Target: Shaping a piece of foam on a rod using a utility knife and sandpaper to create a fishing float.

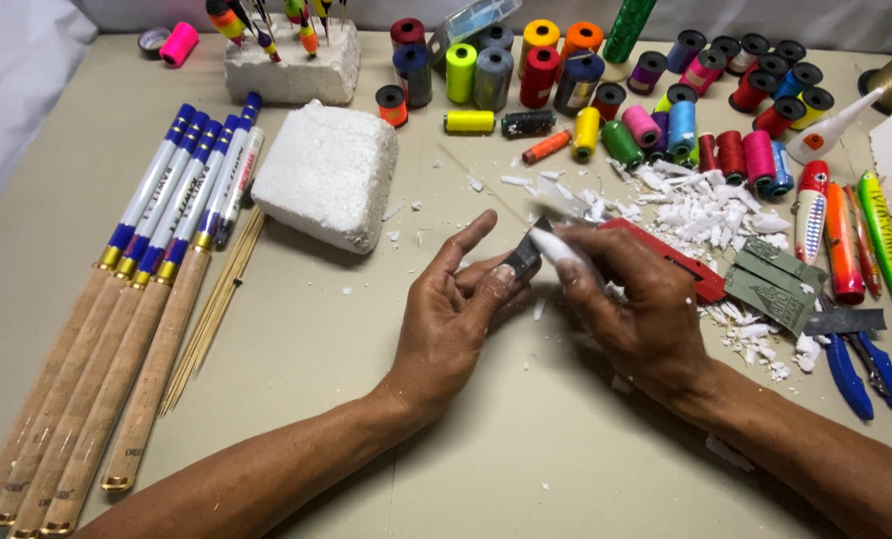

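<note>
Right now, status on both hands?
Left hand pinching small dark sanding piece. Right hand gripping white foam piece against it. Foam shavings scattered behind; nothing blocking.

I'm seeing a white foam piece (558,248) against a dark grey sanding block (522,262), white shavings (700,212) lying beside a red tool (673,258), cork-brown rods (116,339) wearing blue-and-white bands, thread spools (576,90) showing yellow, orange, pink, green, and blue-handled pliers (865,369).
</note>
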